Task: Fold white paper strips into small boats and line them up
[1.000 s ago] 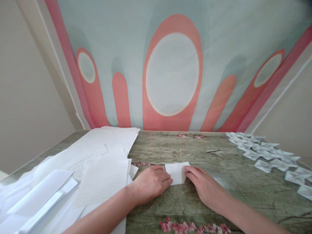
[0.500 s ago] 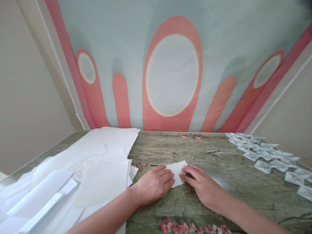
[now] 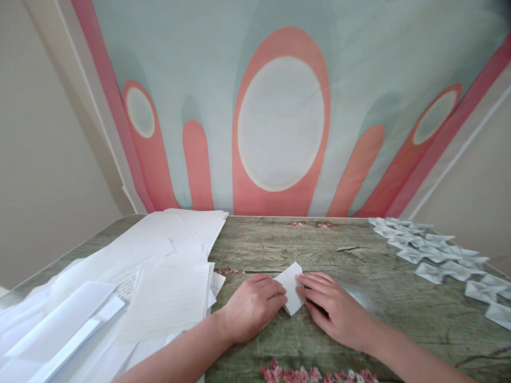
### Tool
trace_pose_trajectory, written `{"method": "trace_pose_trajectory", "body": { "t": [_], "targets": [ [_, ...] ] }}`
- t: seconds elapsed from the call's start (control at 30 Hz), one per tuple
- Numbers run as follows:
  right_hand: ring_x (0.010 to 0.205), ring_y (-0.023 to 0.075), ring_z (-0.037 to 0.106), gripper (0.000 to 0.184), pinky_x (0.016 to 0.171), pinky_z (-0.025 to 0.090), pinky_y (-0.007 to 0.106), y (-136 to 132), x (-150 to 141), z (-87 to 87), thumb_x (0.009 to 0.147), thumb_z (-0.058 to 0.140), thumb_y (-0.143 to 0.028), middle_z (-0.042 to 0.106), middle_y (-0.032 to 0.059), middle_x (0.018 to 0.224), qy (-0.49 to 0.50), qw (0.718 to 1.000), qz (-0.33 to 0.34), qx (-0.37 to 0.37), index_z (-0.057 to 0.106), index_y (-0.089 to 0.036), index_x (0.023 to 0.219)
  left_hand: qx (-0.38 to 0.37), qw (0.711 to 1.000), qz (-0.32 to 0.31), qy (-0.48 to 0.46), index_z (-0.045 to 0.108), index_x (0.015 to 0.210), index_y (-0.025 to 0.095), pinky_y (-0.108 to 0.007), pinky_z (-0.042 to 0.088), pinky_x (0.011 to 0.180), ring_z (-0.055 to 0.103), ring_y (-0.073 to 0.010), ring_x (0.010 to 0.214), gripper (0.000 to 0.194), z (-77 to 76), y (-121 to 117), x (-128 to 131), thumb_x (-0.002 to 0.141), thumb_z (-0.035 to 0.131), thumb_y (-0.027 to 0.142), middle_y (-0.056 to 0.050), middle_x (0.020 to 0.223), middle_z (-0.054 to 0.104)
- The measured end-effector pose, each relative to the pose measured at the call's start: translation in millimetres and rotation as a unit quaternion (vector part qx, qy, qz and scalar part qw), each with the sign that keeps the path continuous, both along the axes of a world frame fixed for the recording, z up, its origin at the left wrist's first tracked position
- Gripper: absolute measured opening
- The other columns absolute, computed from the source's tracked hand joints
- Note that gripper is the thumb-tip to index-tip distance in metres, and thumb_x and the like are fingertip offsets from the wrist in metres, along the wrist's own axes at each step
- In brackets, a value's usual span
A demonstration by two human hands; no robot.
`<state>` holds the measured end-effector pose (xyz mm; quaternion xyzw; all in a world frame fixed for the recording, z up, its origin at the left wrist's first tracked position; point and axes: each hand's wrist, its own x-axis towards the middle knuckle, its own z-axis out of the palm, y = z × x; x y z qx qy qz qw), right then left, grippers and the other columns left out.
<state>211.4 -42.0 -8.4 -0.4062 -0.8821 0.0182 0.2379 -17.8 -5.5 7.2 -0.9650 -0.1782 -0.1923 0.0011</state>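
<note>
Both left hand (image 3: 255,308) and right hand (image 3: 339,310) touch part-folded paper (image 3: 291,292), fingers (image 3: 317,282) half-curled, grip unclear; finished-looking pieces (image 3: 430,273), lower right; unfolded sheets (image 3: 170,300), lower left.

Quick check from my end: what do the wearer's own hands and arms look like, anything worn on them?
Left hand and right hand are gloveless; both forearms are bare, no sleeves in view. No watch, bracelet or ring shows.

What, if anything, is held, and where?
The small paper: left hand at its left edge, right hand at its right; whether gripped or just pressed, I can't tell.
</note>
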Motion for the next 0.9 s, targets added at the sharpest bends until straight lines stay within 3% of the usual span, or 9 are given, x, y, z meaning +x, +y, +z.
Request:
{"method": "trace_pose_trajectory", "body": {
  "t": [0.4,0.6,0.77,0.9],
  "targets": [
    [0.11,0.0199,0.052,0.018,0.101,0.034,0.043,0,2,-6.1,0.083,0.053,-0.019,0.06,0.0078,0.115,0.015,0.999,-0.003,-0.03,0.061,-0.02,0.1,-0.071,0.996,0.017,-0.041,0.058,0.098,0.017,-0.03,0.043,0.084,0.058,-0.0155,0.09,0.022,0.9,-1,2,0.09,0.038,0.015,-0.004,0.096,0.065],
    [0.11,0.0196,0.052,0.02,0.1,0.036,0.042,1,2,-7.8,0.087,0.048,-0.017,0.062,0.0077,0.112,0.016,1.0,0.001,-0.017,0.063,-0.021,0.1,-0.117,0.993,0.02,-0.014,0.055,0.108,0.018,-0.032,0.042,0.086,0.057,-0.0183,0.093,0.025,1.5,-3,2,0.087,0.048,0.029,-0.005,0.1,0.063],
    [0.111,0.0202,0.052,0.021,0.1,0.037,0.041,2,3,-8.4,0.086,0.049,-0.018,0.061,0.0074,0.114,0.025,0.999,-0.001,-0.03,0.064,-0.021,0.101,-0.134,0.99,0.035,-0.002,0.06,0.103,0.022,-0.029,0.042,0.085,0.056,-0.0164,0.093,0.022,-1.6,0,8,0.088,0.045,0.019,-0.001,0.101,0.063],
    [0.113,0.0198,0.05,0.024,0.101,0.035,0.041,1,4,-4.0,0.087,0.047,-0.017,0.059,0.007,0.117,0.019,0.998,0.0,-0.062,0.064,-0.023,0.103,-0.127,0.991,0.05,0.017,0.059,0.107,0.026,-0.033,0.04,0.089,0.053,-0.0186,0.099,0.027,-3.1,0,13,0.083,0.052,0.017,-0.001,0.107,0.06]
  ]
}}
